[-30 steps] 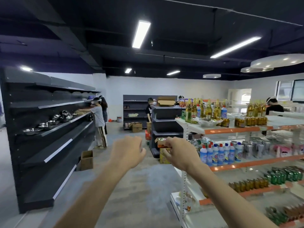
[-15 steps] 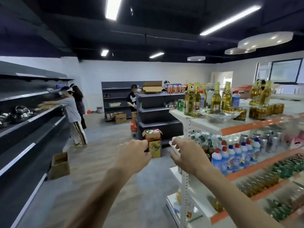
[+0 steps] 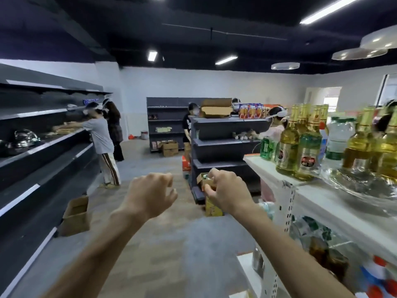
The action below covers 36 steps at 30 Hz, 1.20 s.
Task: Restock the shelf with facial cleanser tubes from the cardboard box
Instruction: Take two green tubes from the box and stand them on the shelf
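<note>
**Both hands raised, empty, in the shop aisle**

The left hand (image 3: pixel 150 193) and right hand (image 3: pixel 227 191) are held out in front at chest height, well above the floor (image 3: pixel 171 244). Both are loosely curled – fingers bent inward, not pressed together, holding nothing. Beyond the right hand an open cardboard box (image 3: pixel 204 179) sits atop a yellow carton (image 3: pixel 211 208) at the foot of a dark shelf unit (image 3: pixel 223 147); small items show inside, too blurred to name. A white shelf (image 3: pixel 322 201) just to the right carries yellow bottles (image 3: pixel 307 151) – its lower tiers are smeared. Another box (image 3: pixel 76 216) stands open by the dark wall shelving (image 3: pixel 32 168) on the left.
</note>
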Tool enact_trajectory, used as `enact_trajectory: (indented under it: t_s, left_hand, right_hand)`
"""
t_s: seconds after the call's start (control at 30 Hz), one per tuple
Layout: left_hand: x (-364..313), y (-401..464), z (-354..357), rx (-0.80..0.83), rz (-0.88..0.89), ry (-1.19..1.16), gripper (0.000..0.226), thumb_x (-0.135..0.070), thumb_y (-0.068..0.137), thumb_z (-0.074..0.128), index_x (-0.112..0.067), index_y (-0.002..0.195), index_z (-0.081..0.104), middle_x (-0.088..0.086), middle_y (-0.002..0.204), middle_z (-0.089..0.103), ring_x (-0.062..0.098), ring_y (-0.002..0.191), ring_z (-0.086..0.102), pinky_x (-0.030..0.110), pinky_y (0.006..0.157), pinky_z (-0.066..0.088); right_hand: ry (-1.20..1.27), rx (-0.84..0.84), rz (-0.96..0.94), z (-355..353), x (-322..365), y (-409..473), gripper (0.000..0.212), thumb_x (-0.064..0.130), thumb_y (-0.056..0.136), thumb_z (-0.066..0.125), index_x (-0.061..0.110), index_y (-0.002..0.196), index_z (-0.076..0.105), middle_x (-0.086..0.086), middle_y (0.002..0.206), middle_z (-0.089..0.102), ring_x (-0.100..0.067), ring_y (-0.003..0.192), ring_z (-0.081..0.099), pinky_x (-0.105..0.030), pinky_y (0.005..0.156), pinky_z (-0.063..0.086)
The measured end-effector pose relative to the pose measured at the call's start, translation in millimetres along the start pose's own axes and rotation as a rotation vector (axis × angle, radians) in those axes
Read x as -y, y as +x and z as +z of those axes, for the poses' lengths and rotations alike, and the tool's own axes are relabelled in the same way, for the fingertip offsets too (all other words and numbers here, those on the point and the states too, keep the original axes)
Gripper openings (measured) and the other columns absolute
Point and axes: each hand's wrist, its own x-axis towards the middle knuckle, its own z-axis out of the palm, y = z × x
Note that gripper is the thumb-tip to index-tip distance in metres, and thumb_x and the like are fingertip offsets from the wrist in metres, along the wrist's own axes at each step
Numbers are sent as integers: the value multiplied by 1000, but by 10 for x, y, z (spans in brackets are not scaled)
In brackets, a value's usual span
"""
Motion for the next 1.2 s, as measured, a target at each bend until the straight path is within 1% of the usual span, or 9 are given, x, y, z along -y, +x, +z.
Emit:
enact_trajectory:
  t_s: [0.2,0.3,0.43,0.53,0.67,0.83,0.97,1.03,1.2]
  left_hand:
    - [767,1127,965,4,-51,67,22,-45,91,51,-26,99,59,-6,92,67,15,76,59,28,64,39]
    - [1146,1764,1483,33,2,84,23,-45,91,50,-25,98,59,-6,91,66,14,76,58,26,66,43]
    - [1522,2801,2089,43,59,26,20,-42,91,51,-25,96,59,-7,91,65,13,76,58,26,65,40]
    - [1680,3574,2553,45,96,-36,18,-42,88,52,-25,89,58,-6,86,66,18,78,62,30,65,46]
    - [1837,4472,3257,60,145,-60,19,-44,86,53,-25,89,58,-7,87,65,19,80,64,32,67,50]
    - [1977,5511,4211,64,167,-72,17,-43,86,52,-26,85,55,-8,85,64,17,75,62,31,63,49]
    - [2088,6355,4910,119,151,-47,18,-42,86,50,-25,89,55,-6,88,66,20,81,63,30,62,42]
    - [2197,6743,5210,135,133,-31,19,-42,86,50,-25,91,56,-5,90,66,21,84,62,31,64,42]
    - [2427,7629,5884,148,108,-27,21,-41,86,51,-24,95,58,-5,89,64,23,86,62,30,63,37]
  right_hand:
    - [27,59,-30,1057,-210,1302,24,36,88,55,19,105,60,-3,102,67,-26,91,62,-33,73,51]
    - [-3,53,3,1518,-394,1948,22,38,87,55,21,98,58,-1,97,67,-25,88,63,-33,72,51]
    - [-64,46,103,1983,-740,2842,23,39,85,54,23,100,58,2,96,68,-26,89,63,-35,73,52]
    - [-95,28,153,2289,-1054,3464,23,44,84,53,25,98,56,4,94,68,-28,86,64,-36,71,52]
    - [-115,18,199,2777,-1525,4240,27,46,85,54,27,102,56,5,95,70,-25,90,66,-36,73,54]
    - [-106,7,216,3521,-2251,5180,30,48,86,52,30,109,55,4,95,71,-27,88,66,-36,73,54]
    - [-43,9,255,4066,-2905,5994,40,50,87,54,32,123,50,4,100,71,-28,91,66,-36,73,50]
    - [-14,43,269,4355,-3166,6409,44,48,86,55,32,127,47,3,101,71,-28,93,66,-37,76,51]
    - [9,162,255,5043,-3653,7335,42,45,84,55,32,124,48,2,100,70,-31,93,64,-39,77,50]
